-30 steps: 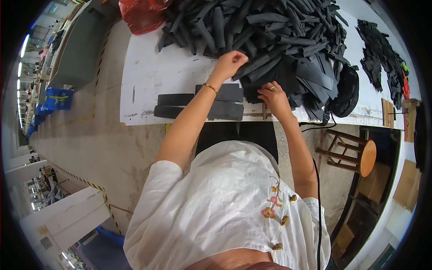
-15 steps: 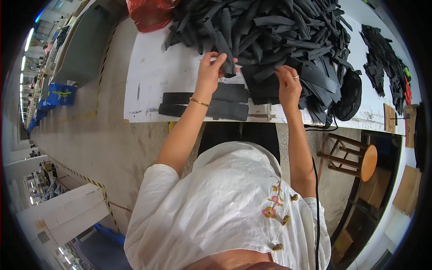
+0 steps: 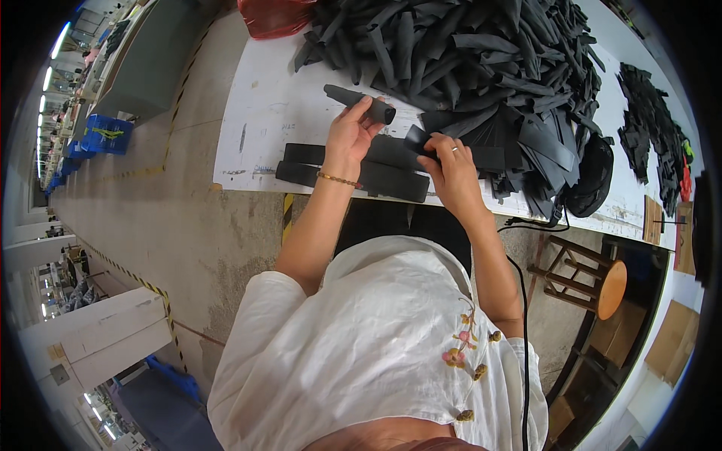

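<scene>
a white table [image 3: 263,113] in a workshop carries a big heap of black strips [image 3: 481,60]. the left hand [image 3: 350,135] has its grip clenched on a curled strip [image 3: 359,101] above the flat stack [image 3: 361,169] at the near edge; the right hand [image 3: 451,169] pinches another strip's end [image 3: 416,140]. the curl could spring open and slip loose, or a sleeve could nudge the stack off the table.
</scene>
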Tool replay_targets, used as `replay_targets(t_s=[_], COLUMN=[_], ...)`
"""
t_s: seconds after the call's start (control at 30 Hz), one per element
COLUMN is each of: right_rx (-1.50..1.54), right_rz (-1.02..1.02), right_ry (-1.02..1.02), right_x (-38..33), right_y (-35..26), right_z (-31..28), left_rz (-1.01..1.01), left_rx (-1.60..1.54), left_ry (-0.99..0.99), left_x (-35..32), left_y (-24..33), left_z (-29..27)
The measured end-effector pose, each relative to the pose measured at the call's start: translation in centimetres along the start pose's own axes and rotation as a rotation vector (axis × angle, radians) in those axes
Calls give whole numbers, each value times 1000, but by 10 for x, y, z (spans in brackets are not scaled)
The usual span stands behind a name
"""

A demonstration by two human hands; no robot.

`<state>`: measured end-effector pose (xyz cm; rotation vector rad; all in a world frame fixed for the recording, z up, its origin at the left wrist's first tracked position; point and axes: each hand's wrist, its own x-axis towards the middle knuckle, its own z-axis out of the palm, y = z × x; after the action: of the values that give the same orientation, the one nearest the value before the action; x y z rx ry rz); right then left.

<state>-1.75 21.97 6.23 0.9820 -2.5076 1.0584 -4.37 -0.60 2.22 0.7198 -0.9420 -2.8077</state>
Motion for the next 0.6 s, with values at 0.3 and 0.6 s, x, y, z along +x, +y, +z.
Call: replay_targets(t_s=[0.3,0.6], right_rx=[29,-217], right_rz=[12,-122], right_ry=[93,167], right_x=[21,30], right_y=[-11,-5], right_z=[-3,-11], left_rz=[-13,-103], left_rx=[124,122], left_ry=[-106,-228], left_x=[-19,-26], left_y=[-2,1], left_z=[18,17])
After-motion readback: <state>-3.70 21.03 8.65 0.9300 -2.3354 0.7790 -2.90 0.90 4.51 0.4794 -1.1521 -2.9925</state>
